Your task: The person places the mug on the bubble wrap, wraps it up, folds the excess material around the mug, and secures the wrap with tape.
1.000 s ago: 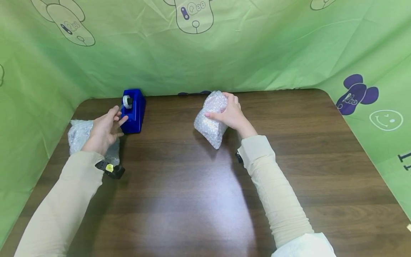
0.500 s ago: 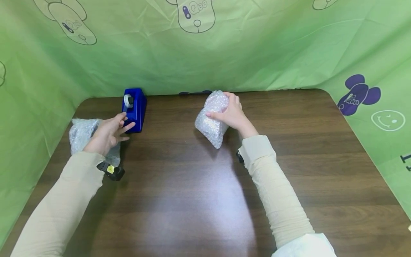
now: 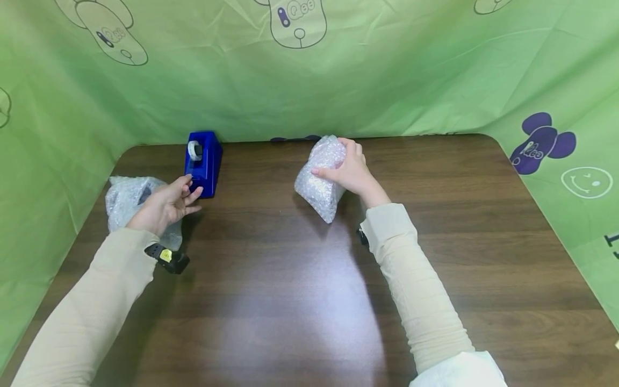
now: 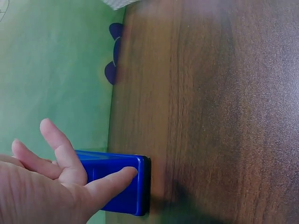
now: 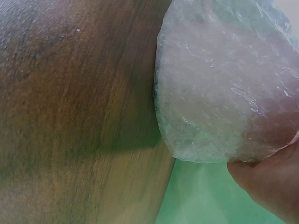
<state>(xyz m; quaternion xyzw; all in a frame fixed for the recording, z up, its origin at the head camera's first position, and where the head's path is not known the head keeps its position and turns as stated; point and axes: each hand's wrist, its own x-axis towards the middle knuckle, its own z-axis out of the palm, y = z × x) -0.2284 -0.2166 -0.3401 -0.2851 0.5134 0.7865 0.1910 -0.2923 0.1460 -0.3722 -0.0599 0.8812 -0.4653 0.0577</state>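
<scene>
In the head view my left hand [image 3: 162, 209] reaches over to the blue tape dispenser [image 3: 208, 161], pinching the free end of the tape at its near side. A white tape roll [image 3: 195, 151] sits in the dispenser. The other fingers [image 4: 65, 158] of that hand spread out beside the blue body. My right hand [image 3: 355, 174] holds a bubble-wrapped bundle [image 3: 319, 185] near the table's back edge, thumb on the front and fingers behind. What is inside the bundle is hidden. In the right wrist view, the clear bubble wrap [image 5: 210, 93] fills much of the frame.
More bubble wrap [image 3: 123, 199] lies on the left of the brown wooden table [image 3: 271, 301], partly under my left hand. A green printed cloth [image 3: 401, 70] hangs along the back and both sides.
My left hand has moved slightly right and toward the near end of the dispenser, its fingertips ending lower along the tape. The right hand and its bundle stay in place.
</scene>
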